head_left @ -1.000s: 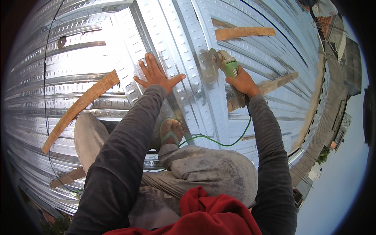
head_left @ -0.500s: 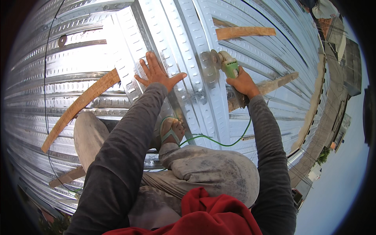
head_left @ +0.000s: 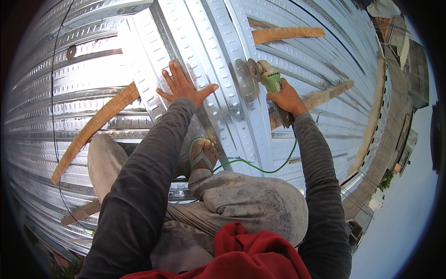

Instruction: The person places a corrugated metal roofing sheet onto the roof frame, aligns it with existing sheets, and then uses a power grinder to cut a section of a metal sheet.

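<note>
A ribbed, dimpled metal decking sheet (head_left: 222,69) lies across the middle, under my left hand (head_left: 183,86), which presses flat on it with fingers spread. My right hand (head_left: 289,98) grips a green angle grinder (head_left: 271,80) by its body. The grinder's disc (head_left: 253,70) stands at the sheet's right-hand rib; whether it touches the metal I cannot tell. From the grinder a green power cord (head_left: 260,171) loops back toward my sandalled foot (head_left: 203,156), which rests on the sheet's near part.
Wooden strips lie under the sheet: one at left (head_left: 95,128), one at upper right (head_left: 290,34), another below the grinder (head_left: 330,95). A loose disc (head_left: 71,52) lies at far left near a thin dark cable (head_left: 53,102). The roof edge (head_left: 371,125) runs along the right, with buildings beyond.
The view has shifted slightly, so the sheet and wooden strips sit a little differently in the picture. My left hand stays flat and my right hand keeps its hold on the grinder.
</note>
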Demonstrator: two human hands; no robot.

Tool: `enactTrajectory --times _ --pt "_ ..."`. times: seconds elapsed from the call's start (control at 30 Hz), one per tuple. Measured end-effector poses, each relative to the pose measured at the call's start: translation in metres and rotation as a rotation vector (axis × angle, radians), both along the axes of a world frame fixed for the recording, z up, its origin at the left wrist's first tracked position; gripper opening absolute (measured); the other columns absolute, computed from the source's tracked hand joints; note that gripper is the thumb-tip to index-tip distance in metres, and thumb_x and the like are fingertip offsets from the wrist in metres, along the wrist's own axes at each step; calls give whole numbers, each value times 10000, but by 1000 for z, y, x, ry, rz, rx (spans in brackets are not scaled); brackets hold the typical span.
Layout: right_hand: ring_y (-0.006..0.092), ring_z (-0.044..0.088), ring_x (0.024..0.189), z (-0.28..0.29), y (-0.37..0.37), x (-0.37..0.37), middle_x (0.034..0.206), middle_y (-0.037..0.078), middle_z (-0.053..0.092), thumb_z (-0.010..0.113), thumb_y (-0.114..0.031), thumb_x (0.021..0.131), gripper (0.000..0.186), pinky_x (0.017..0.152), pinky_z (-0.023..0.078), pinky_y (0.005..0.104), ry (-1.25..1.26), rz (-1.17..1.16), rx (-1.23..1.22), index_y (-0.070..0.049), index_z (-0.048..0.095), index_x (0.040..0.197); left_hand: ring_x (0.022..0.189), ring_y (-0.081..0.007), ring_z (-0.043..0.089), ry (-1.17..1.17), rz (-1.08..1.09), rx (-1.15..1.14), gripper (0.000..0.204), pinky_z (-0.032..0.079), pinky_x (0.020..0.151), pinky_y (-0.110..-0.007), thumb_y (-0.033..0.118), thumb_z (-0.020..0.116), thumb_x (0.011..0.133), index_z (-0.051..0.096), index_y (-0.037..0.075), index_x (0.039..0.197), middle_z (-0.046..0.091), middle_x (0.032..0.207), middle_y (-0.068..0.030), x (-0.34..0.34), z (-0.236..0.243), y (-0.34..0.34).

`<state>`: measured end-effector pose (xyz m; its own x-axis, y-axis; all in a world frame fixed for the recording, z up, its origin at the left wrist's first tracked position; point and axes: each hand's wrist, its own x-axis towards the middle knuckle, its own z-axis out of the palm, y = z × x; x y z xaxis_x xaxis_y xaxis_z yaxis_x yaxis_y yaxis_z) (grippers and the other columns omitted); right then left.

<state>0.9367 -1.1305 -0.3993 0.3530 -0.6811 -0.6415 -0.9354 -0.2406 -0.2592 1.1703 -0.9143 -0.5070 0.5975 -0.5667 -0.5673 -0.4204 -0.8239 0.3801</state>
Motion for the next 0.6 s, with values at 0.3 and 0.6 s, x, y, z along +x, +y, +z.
enactTrajectory --times 0.3,0.6 --pt "371 663 1016 -1 3 -6 1073 251 671 708 -312 694 651 897 502 402 4 2 6 45 516 1203 1491 -361 -240 -13 -7 -9 1538 -108 1064 -755 967 573 547 -169 81 1562 -172 1640 -169 -1 -5 1" --pt "378 657 1036 1 8 -15 1097 255 667 707 -320 695 703 913 499 406 5 -1 20 47 501 1258 1492 -356 -242 -8 7 -23 1540 -117 1068 -747 974 563 546 -161 70 1562 -160 1641 -177 -1 -3 1"
